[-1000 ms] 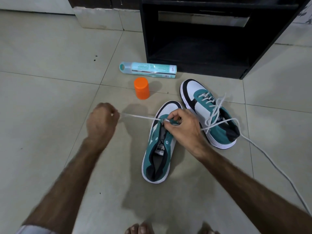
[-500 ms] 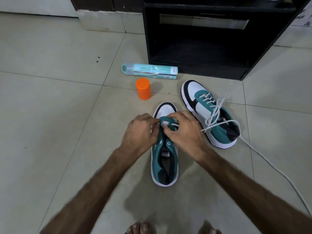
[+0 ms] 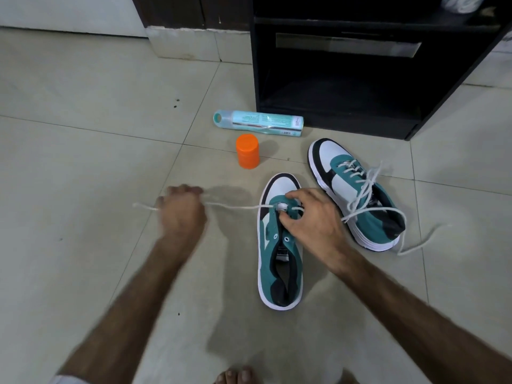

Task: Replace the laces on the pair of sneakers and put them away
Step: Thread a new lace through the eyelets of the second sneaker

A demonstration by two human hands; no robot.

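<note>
From the head camera, the only view there is, the person is part-way through lacing the near sneaker (image 3: 279,245), which lies on the floor tiles (image 3: 83,134) directly under the right hand (image 3: 310,217). I judge this to be the threading stage at the lowest eyelets by the toe: most of the eyelets further back, toward the person, stand bare.

The left hand (image 3: 181,212) is a closed fist gripping the white lace (image 3: 235,207), held well out to the left of the shoe, with a short tail of lace sticking out past its far side. The lace runs taut from that fist straight to the eyelet under the right hand. The left forearm is blurred, so how exactly the fingers lie I cannot tell.

The right hand is spread over the front of the shoe, fingertips curled down onto the tongue and pinning the lace where it enters. The two hands are well apart.

To the right of the right hand lies the other sneaker (image 3: 357,192), already carrying a lace that trails loose over the floor. Beyond both hands stand an orange cap (image 3: 248,151), a teal bottle (image 3: 259,124) on its side, and a dark cabinet (image 3: 346,79) with an open bottom shelf.

Next, I'd say, the lace end needs crossing over and feeding through the next eyelet, with the shoe kept steady so it does not slide.
</note>
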